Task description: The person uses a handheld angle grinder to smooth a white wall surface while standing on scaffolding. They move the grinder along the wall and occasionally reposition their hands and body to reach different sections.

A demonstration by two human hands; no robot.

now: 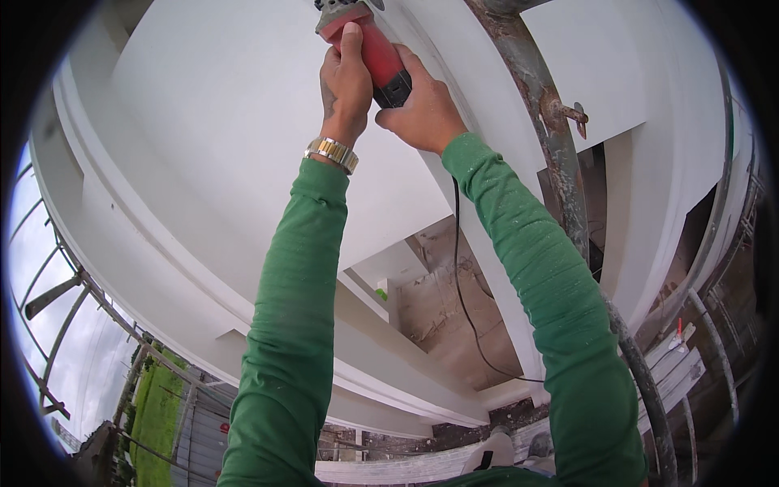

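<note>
Standing out against a white surface (pixel 219 122) at the view's top, a red power tool (pixel 378 53) has a grey head and black rear end. Its long axis slants, head pointing forward and slightly left. Both arms stretch out, left hand (pixel 347 91) closed on its front, thumb lengthwise, right hand (pixel 428 107) curled about the rear.

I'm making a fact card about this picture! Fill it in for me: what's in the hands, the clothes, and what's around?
Tool: red-and-black angle grinder, top cut off by the picture's edge
Left hand: grips the red body
Right hand: grips the rear end
Wearing: green sleeves, gold-and-silver wristwatch on left wrist
Cord: black
Nearby: rusty scaffold pole, white panels
Outside: grass, cloudy sky
</note>
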